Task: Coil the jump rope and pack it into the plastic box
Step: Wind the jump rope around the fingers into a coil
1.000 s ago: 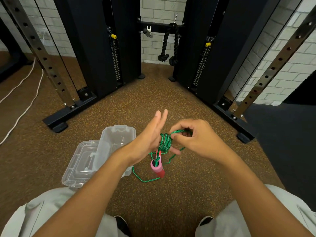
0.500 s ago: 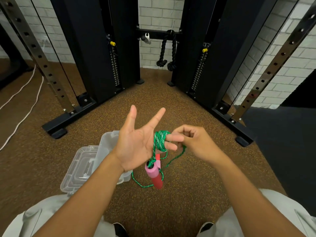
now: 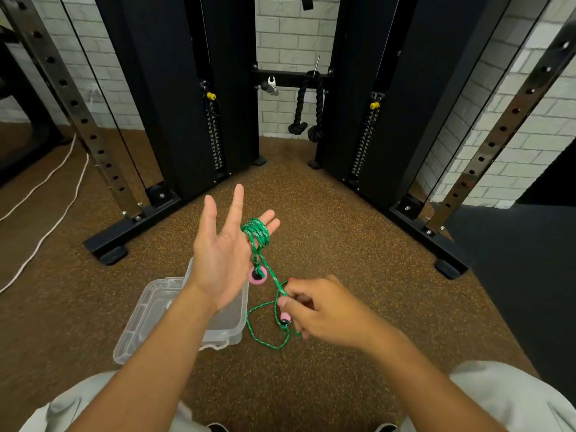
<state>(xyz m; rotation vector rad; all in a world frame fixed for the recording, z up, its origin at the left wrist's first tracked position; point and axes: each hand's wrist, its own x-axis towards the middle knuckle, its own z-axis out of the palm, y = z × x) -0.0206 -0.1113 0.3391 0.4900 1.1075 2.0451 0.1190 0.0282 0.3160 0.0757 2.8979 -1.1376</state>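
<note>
Wrapping around two fingers of the left hand [image 3: 223,254], a green jump rope [image 3: 256,234] is seen as a small coil, and this hand is held palm up with all its fingers straight and spread. From the coil two strands are led down toward the right hand [image 3: 324,310], where the rope is pinched between the curled fingers and the thumb. One pink handle [image 3: 257,275] is hung just below the left palm, and a second pink handle end [image 3: 284,318] is seen at the right hand's fingers. A loose loop of the rope is laid on the brown speckled floor [image 3: 327,219] below the right hand. The clear plastic box [image 3: 232,325] is placed on the floor under the left forearm, with its lid [image 3: 140,319] opened to the left. Behind, the black frame of a cable machine [image 3: 193,88] is stood against a white brick wall [image 3: 286,35].
</note>
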